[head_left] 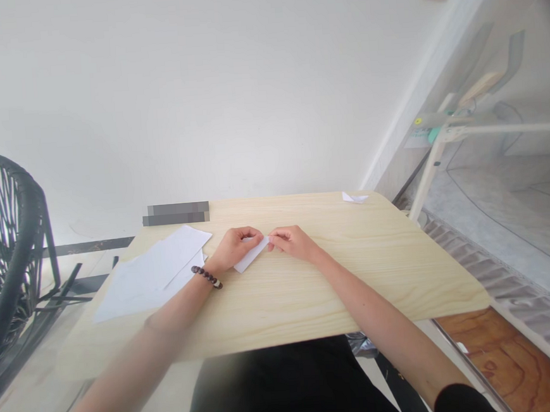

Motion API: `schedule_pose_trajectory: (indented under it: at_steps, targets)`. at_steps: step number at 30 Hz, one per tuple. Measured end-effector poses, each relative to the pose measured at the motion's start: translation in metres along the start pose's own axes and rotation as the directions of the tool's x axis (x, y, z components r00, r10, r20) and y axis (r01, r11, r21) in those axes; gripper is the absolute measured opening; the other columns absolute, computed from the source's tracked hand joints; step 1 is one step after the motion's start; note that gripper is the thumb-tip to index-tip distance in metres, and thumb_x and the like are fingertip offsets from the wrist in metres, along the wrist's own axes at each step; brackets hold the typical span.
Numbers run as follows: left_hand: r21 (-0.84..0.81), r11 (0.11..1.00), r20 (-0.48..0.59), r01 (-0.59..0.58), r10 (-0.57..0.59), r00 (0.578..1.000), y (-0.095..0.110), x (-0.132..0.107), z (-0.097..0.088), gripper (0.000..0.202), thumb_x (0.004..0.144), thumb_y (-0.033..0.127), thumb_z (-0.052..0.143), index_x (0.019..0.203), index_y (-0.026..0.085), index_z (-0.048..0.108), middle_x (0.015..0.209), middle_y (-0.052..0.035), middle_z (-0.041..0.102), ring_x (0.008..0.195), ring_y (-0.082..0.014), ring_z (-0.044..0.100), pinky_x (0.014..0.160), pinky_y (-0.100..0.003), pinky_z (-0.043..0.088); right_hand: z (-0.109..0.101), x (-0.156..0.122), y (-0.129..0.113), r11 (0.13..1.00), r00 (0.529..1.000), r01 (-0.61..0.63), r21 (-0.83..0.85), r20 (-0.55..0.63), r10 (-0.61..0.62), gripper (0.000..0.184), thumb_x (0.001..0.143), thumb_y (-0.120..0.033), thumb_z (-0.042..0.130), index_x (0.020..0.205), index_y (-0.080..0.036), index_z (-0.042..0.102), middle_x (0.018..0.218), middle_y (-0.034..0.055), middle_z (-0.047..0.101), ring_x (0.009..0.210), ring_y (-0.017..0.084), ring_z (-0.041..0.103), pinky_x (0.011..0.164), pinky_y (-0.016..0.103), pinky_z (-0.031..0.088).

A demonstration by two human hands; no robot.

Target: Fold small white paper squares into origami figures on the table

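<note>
A narrow folded strip of white paper (250, 257) slants over the middle of the wooden table (357, 282). My left hand (240, 242), with a dark beaded bracelet at its wrist, is closed on the strip's upper edge. At the strip's upper right end my right hand (291, 241) pinches the paper between thumb and fingers. The two hands nearly meet there. My left fingers cover part of the strip, so its full fold cannot be made out.
Loose white sheets (138, 283) lie on the table's left side. A small folded paper piece (354, 198) rests near the far right edge. A dark woven chair (21, 188) stands at the left, a white metal frame (431, 168) at the right. Behind the table rises a white wall.
</note>
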State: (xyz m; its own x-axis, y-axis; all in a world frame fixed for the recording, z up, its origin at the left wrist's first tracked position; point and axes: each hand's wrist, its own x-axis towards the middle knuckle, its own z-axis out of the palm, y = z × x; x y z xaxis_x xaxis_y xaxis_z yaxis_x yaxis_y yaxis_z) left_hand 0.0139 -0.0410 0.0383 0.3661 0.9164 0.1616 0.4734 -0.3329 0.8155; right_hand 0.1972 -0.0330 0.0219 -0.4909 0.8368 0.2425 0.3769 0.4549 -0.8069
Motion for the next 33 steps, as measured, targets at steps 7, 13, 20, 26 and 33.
schedule_pose_trajectory:
  at_steps: [7,13,20,26,33]
  targets:
    - [-0.017,1.0,0.02,0.003,-0.002,1.0,-0.0011,0.0011,-0.0004,0.037,0.07,0.046,0.043,0.076,0.014,0.061,0.069,-0.0015,0.06,0.056,-0.0104,0.048,0.049,-0.019,0.035,-0.0018,-0.0008,0.0021,0.981,0.993,-0.08,0.178,0.103,0.062,0.021,0.072,-0.026,0.044,0.081,-0.014,0.058,0.07,0.0026,0.061,0.052,0.006,0.048,0.051,0.018,0.04]
    - [-0.007,1.0,0.023,0.007,-0.007,1.0,-0.0024,0.0018,0.001,0.036,0.07,0.046,0.044,0.074,0.014,0.061,0.071,-0.0022,0.061,0.061,-0.0119,0.049,0.05,-0.019,0.036,-0.0014,0.0,0.0018,0.991,0.994,-0.045,0.127,0.101,0.033,0.022,0.075,-0.027,0.041,0.071,-0.013,0.058,0.068,0.0035,0.061,0.052,0.007,0.049,0.052,0.019,0.041]
    - [-0.002,1.0,0.037,-0.018,0.018,0.999,-0.0005,0.001,0.0002,0.035,0.07,0.044,0.045,0.073,0.014,0.062,0.072,-0.0015,0.061,0.061,-0.0119,0.051,0.052,-0.02,0.037,-0.0023,-0.0016,0.0009,0.984,0.99,-0.074,0.165,0.127,0.053,0.02,0.073,-0.026,0.044,0.074,-0.013,0.058,0.068,0.0032,0.061,0.055,0.008,0.052,0.053,0.019,0.043]
    - [0.0,1.0,0.053,-0.011,0.01,0.999,-0.0019,0.0012,0.0,0.035,0.07,0.043,0.044,0.074,0.014,0.062,0.072,-0.002,0.061,0.062,-0.0121,0.05,0.052,-0.019,0.037,-0.0026,-0.0004,0.0049,0.99,0.991,-0.066,0.122,0.126,0.05,0.021,0.073,-0.023,0.042,0.074,-0.013,0.059,0.07,0.0037,0.062,0.056,0.007,0.053,0.054,0.019,0.042]
    - [-0.003,1.0,0.059,-0.026,0.026,0.998,-0.0011,0.0011,0.0002,0.032,0.07,0.042,0.044,0.073,0.015,0.062,0.074,-0.0018,0.062,0.064,-0.0127,0.051,0.053,-0.02,0.038,-0.0017,-0.001,0.003,0.988,0.994,-0.058,0.142,0.099,0.044,0.021,0.073,-0.026,0.043,0.074,-0.013,0.059,0.069,0.004,0.062,0.055,0.008,0.053,0.053,0.02,0.043]
